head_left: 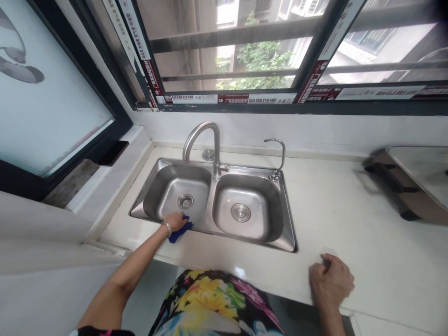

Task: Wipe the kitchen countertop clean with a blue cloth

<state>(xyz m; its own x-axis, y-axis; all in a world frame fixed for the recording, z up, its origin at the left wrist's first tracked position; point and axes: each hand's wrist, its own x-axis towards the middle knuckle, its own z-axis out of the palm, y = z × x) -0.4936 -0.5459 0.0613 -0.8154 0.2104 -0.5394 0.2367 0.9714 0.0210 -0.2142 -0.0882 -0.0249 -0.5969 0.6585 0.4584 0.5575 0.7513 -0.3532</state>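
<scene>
My left hand (176, 220), with a bracelet at its wrist, is closed on a blue cloth (181, 231). The cloth lies at the front rim of the left basin (164, 186) of a steel double sink, partly hidden under my fingers. To the right of the sink, my right hand (332, 278) rests on the pale countertop (329, 210) near its front edge. Its fingers are curled in loosely and nothing shows in them. The right basin (273, 210) is between my two hands.
A curved faucet (217, 149) rises behind the basins, with a thin spout (283, 151) at the sink's back right corner. A brown appliance (420, 186) stands on the counter at right. Windows (227, 42) line the back wall; a dark flat object (114, 153) lies on the left ledge.
</scene>
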